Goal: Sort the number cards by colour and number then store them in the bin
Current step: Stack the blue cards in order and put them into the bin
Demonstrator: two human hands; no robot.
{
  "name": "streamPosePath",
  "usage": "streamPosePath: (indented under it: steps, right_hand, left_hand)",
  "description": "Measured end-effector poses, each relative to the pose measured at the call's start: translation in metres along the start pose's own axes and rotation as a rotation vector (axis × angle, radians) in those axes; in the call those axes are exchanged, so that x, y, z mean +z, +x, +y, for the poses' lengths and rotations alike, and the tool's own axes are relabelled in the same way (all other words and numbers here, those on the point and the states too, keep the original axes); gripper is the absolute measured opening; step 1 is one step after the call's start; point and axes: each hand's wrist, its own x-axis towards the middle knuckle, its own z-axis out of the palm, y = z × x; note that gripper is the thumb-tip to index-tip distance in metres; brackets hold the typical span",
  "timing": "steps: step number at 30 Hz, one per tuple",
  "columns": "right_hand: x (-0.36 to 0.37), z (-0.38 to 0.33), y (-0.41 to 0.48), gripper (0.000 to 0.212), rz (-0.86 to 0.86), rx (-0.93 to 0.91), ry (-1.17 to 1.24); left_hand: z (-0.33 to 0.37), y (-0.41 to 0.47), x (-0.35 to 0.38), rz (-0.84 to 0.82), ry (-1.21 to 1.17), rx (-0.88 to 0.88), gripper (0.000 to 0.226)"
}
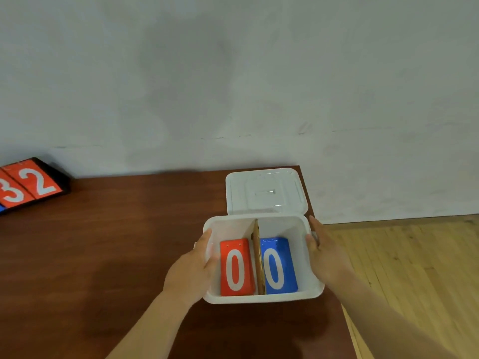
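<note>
Two hands are on the bin (261, 298), one at each side. My left hand (197, 265) grips the left wall, thumb hooked over the rim into the bin and the other fingers curled on the outside. My right hand (325, 252) grips the right wall in the same manner, thumb at the rim and fingers down the outer face.

The white, open-topped bin sits over the right part of the desk (116, 255), close to its right edge. I cannot tell whether it rests on the desk or is raised off it. A brown divider (257, 255) stands upright down the middle, running near to far, and splits the bin into two compartments. The left compartment holds a red card (236, 268) and the right one a blue card (276, 265), each face up with a white 0. Whether further cards lie beneath these cannot be seen.

The white lid (267, 193) lies flat on the far right corner of the desk, just beyond the bin. At the far left a black-framed scoreboard (31, 186) shows red panels reading 3 and 2; it is partly cut off. A light wooden floor (414, 268) lies to the right of the desk, and a pale wall (233, 86) behind it.
</note>
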Motion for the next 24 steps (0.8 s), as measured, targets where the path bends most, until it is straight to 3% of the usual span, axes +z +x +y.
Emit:
streamPosePath:
  steps: [6,10,13,17,24]
  right_hand:
    - [-0.006,0.0,0.012,0.055,-0.035,0.054,0.007]
    - [-0.015,-0.012,0.035,0.046,-0.043,0.026,0.025]
    - [-0.017,-0.019,0.063,0.041,-0.053,0.014,0.045]
    - [-0.014,-0.022,0.108,0.069,-0.122,0.142,0.042]
    - [-0.004,-0.017,0.176,0.093,-0.257,0.262,-0.037]
  left_hand:
    - [0.013,0.014,-0.006,0.111,0.161,0.039,0.075]
    - [0.029,0.047,-0.018,0.173,0.082,0.067,0.073]
    - [0.041,0.087,-0.028,0.063,-0.048,0.047,0.072]
    - [0.054,0.144,-0.028,-0.127,-0.171,-0.029,0.072]
    - [0.065,0.212,0.003,-0.415,-0.314,-0.094,0.079]
